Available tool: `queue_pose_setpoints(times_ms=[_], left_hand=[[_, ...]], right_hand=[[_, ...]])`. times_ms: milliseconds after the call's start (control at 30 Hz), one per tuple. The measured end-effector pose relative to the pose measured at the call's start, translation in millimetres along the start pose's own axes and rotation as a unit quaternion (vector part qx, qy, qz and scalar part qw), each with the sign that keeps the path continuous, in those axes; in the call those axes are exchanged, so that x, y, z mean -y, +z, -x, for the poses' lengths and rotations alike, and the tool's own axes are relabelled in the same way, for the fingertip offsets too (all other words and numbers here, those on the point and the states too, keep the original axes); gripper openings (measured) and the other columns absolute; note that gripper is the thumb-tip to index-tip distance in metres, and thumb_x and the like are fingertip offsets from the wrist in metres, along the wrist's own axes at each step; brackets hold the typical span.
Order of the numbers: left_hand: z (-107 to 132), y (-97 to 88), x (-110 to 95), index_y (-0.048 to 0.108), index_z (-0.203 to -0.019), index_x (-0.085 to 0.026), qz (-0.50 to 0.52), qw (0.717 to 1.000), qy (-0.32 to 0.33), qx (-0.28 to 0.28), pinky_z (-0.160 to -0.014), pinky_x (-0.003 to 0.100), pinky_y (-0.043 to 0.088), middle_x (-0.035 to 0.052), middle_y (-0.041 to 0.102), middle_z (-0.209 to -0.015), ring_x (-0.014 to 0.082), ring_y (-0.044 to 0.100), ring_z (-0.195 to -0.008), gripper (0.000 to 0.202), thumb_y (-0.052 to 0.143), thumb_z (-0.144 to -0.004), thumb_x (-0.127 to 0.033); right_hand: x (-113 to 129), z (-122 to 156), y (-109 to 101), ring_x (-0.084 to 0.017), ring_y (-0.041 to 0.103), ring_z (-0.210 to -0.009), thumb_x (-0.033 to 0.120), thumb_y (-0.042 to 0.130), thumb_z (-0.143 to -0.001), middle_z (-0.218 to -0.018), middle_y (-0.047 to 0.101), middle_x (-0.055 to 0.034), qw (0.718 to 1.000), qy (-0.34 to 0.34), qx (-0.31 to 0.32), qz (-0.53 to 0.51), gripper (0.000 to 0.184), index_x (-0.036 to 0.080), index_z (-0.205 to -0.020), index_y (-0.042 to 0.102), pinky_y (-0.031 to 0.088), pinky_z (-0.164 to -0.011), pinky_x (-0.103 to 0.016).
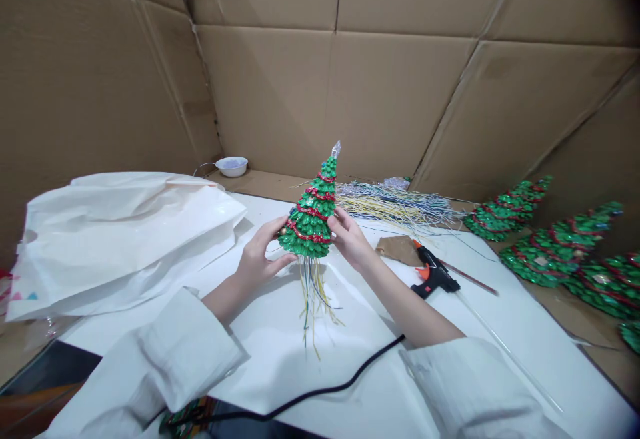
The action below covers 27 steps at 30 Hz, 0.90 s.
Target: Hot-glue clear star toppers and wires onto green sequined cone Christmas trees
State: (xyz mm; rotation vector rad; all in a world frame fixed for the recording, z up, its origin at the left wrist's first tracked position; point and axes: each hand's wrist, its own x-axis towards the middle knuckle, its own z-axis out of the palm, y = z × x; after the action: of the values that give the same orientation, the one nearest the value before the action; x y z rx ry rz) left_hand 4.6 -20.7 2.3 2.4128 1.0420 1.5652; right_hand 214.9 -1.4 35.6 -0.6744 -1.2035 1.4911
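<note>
A small green Christmas tree with red bead garlands and a clear tip stands upright over the white table. Thin yellow, blue and white wires hang out of its base. My left hand grips the tree's lower left rim with curled fingers. My right hand holds the lower right side, thumb against the green scales. Both white sleeves are pushed back at the forearms.
A black and orange glue gun lies right of my right arm, its black cord running toward me. A bundle of wires lies behind. Finished trees lie at the right. A white bag fills the left; a white bowl sits at the back.
</note>
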Motion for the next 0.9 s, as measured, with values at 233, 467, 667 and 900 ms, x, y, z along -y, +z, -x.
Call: queue_pose_setpoints(times_ms=[233,467,667,900], left_hand=[[0,1.0,1,0.041,-0.133,-0.021,0.013,1.0,0.01,-0.007,-0.085,0.034,0.053,0.0134,0.057,-0.123,0.0243,0.059,-0.106,0.065,0.067,-0.075,-0.035],[1,1.2,3,0.04,-0.135,-0.018,0.011,1.0,0.012,-0.011,-0.087,0.034,0.051,0.0147,0.055,-0.127,0.0256,0.056,-0.111,0.062,0.059,-0.081,-0.041],[-1,7.7,0,0.048,-0.13,-0.015,0.151,0.982,-0.11,-0.015,-0.091,0.034,0.046,0.0143,0.055,-0.128,0.0257,0.054,-0.114,0.055,0.046,-0.086,-0.049],[-5,15.9,-3,0.062,-0.105,-0.015,0.337,0.904,-0.261,-0.043,-0.08,0.034,0.05,0.0106,0.065,-0.112,0.0244,0.06,-0.098,0.049,0.053,-0.079,-0.056]], right_hand=[[4,1,3,-0.017,0.058,-0.105,0.043,0.074,-0.066,-0.119,0.06,-0.0037,1.0,-0.003,-0.002,0.014,0.051,0.027,-0.111,0.056,0.048,-0.088,-0.029],[9,3,7,-0.015,0.061,-0.092,0.047,0.073,-0.065,-0.11,0.062,-0.0029,0.999,0.006,0.003,0.032,0.049,0.027,-0.107,0.058,0.051,-0.082,-0.028],[21,6,6,-0.015,0.061,-0.082,0.058,0.066,-0.067,-0.104,0.063,-0.006,0.989,0.079,0.006,0.125,0.055,0.022,-0.107,0.056,0.054,-0.069,-0.027],[35,7,0,-0.012,0.059,-0.065,0.058,0.054,-0.077,-0.093,0.059,-0.0046,0.97,0.079,0.008,0.231,0.043,0.021,-0.099,0.055,0.053,-0.059,-0.026]])
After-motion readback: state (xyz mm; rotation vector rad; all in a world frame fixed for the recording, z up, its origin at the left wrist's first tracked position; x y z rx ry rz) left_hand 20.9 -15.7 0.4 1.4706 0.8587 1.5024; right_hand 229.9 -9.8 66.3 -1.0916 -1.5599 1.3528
